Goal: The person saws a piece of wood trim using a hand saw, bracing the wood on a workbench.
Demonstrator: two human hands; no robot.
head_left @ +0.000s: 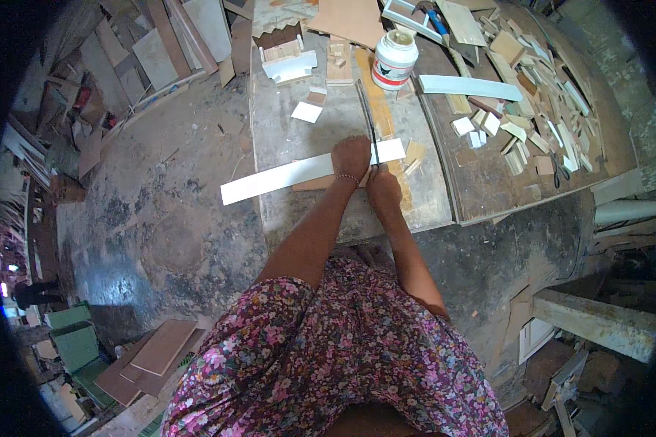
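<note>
Left hand (351, 156) is pressed flat on the white strip (310, 172), which lies across the counter (284, 131) with its left end hanging off the edge. Right hand (383, 186) sits just beside it, fingers closed around what looks like the grip of a thin saw (367, 116) whose blade runs away across the strip near its right end.

My take on doing this well: keep that left palm hard down right next to the blade so the strip can't skate, and keep the strokes square.

Counter is scuffed and dusty, with a white jar (394, 58) further back and a heap of wood offcuts (532, 109) on the board to the right. The floor is rough concrete with scrap boards lying around.
</note>
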